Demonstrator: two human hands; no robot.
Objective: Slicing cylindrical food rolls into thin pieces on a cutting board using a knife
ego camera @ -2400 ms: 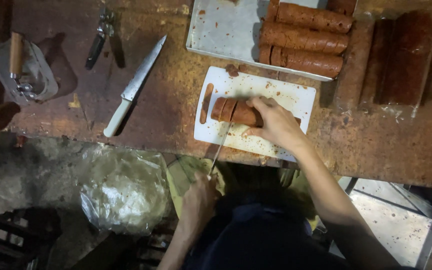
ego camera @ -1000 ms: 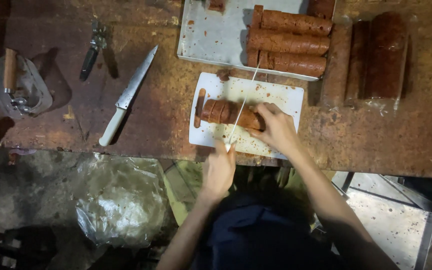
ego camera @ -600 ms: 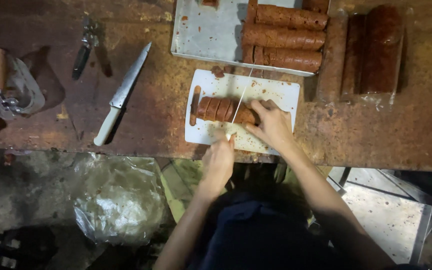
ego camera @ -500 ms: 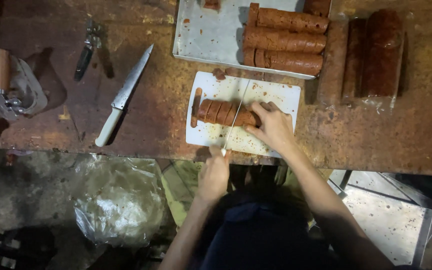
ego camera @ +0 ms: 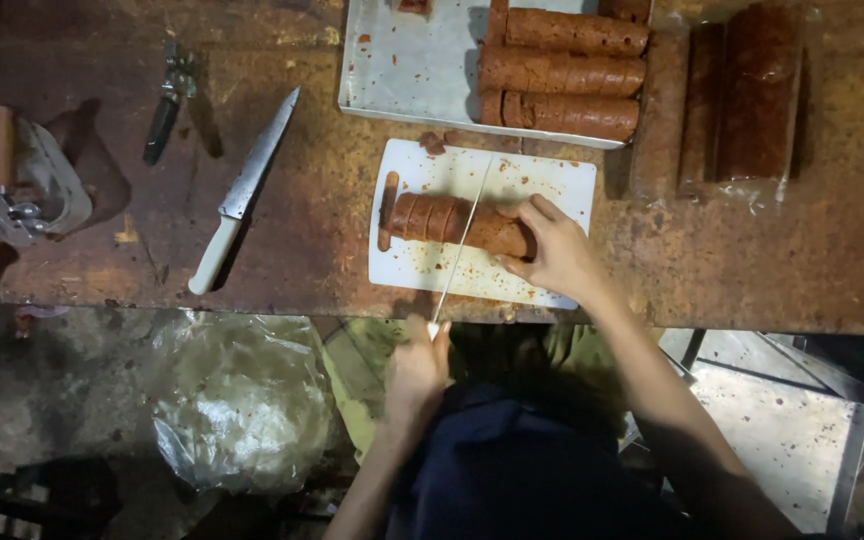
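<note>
Knives, 2: slicing knife (ego camera: 462,245) in left hand (ego camera: 418,372), spare knife (ego camera: 242,195) aside.

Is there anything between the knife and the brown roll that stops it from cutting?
Nothing visible does. The long knife, gripped by the left hand, lies straight across the brown roll on the white cutting board. The right hand holds the roll's uncut end, to one side of the blade.
</note>
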